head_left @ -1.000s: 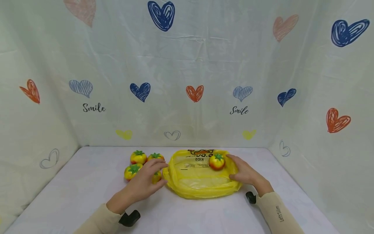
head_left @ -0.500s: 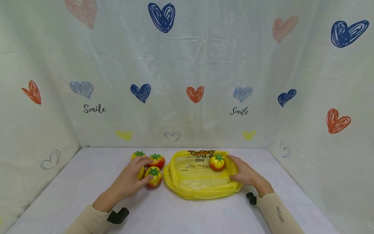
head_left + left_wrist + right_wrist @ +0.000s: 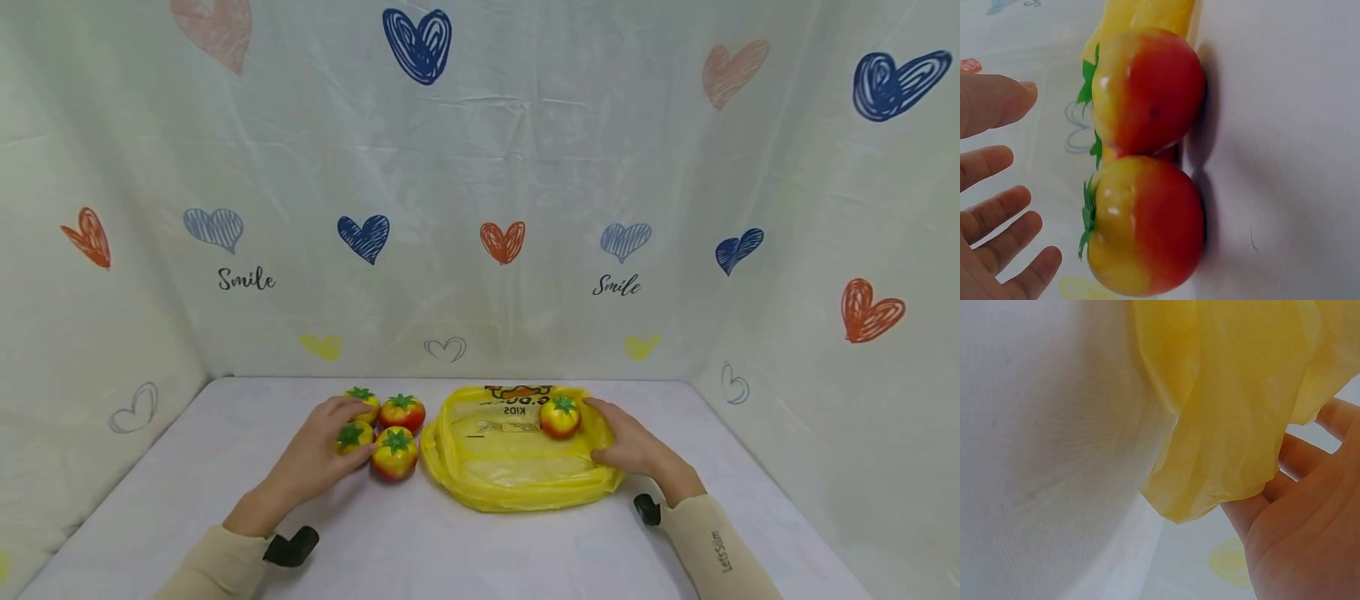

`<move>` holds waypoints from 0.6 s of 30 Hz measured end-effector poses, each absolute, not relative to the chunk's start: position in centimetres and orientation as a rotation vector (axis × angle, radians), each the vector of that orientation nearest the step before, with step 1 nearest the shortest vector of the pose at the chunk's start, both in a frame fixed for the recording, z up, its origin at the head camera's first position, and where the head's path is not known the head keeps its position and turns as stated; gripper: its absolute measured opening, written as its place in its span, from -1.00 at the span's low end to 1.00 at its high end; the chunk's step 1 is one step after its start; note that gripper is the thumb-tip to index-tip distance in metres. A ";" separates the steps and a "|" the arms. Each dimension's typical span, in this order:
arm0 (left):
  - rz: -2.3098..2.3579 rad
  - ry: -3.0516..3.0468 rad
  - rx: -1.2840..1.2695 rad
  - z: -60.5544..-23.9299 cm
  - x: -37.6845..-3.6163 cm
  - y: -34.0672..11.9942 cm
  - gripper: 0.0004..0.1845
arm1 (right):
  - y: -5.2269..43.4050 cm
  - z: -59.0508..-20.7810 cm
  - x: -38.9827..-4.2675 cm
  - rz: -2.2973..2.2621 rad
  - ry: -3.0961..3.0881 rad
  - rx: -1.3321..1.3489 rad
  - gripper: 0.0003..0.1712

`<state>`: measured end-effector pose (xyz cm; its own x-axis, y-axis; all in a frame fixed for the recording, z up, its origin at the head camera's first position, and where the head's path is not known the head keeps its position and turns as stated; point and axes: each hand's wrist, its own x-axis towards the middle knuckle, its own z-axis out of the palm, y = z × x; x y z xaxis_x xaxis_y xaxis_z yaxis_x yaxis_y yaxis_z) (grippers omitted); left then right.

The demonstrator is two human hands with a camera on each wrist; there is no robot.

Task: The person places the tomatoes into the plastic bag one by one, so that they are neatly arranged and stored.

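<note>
Several shiny yellow-and-red tomatoes with green leafy tops stand in a cluster left of centre. My left hand (image 3: 315,454) is at their left side, its thumb near the front tomato (image 3: 393,454) and its fingertips overlapping the back-left one (image 3: 362,402). In the left wrist view a gap shows between the spread fingers (image 3: 1007,209) and the nearest tomato (image 3: 1146,225). A yellow plastic bag (image 3: 517,483) lies spread to the right, one tomato (image 3: 560,417) on its right part. My right hand (image 3: 637,446) rests at its right rim; bag plastic (image 3: 1229,425) hides its fingertips.
The white table (image 3: 465,558) extends in front of the bag and tomatoes. Behind and at both sides hangs a white curtain (image 3: 540,325) printed with hearts. Black wrist mounts (image 3: 292,547) sit under both wrists.
My left hand has drawn back leftward from the bag's left edge, across the cluster. The front tomato has come into full view. Right hand and bag have stayed put.
</note>
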<state>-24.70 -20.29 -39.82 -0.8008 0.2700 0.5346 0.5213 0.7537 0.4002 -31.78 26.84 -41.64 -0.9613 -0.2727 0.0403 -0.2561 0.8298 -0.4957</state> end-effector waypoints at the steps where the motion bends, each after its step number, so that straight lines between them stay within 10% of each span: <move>1: -0.756 -2.507 -0.592 -39.8 -24.7 -20.4 -0.47 | 26.9 -41.7 -31.8 -0.801 2.974 -0.430 -0.04; 18: -0.837 -2.585 -0.568 -40.7 -25.1 -22.8 -0.40 | 26.8 -41.7 -31.7 -0.801 2.966 -0.420 -0.04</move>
